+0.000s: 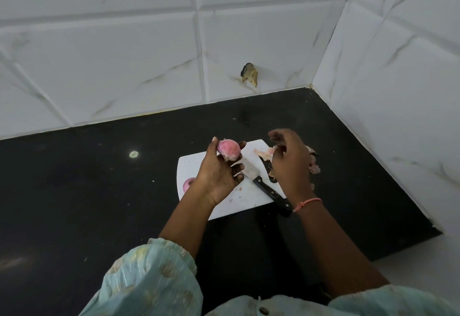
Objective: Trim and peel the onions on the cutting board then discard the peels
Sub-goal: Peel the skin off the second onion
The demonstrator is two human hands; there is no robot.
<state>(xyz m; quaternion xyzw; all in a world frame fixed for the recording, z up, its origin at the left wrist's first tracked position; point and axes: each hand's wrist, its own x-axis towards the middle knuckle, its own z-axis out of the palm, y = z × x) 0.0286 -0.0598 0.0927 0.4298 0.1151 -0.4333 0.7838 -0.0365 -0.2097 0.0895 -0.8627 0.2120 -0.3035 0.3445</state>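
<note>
On the black counter by tiled walls, left hand holds an onion; right hand relaxed.

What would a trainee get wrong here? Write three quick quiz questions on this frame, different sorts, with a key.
1. True or false: the knife is held in the right hand.
2. Which hand grips the onion? A. left hand B. right hand
3. Fill in: a second onion lies on the white ___, partly hidden by the left wrist.

Key: 1. false, it lies on the board; 2. A; 3. cutting board.
</note>
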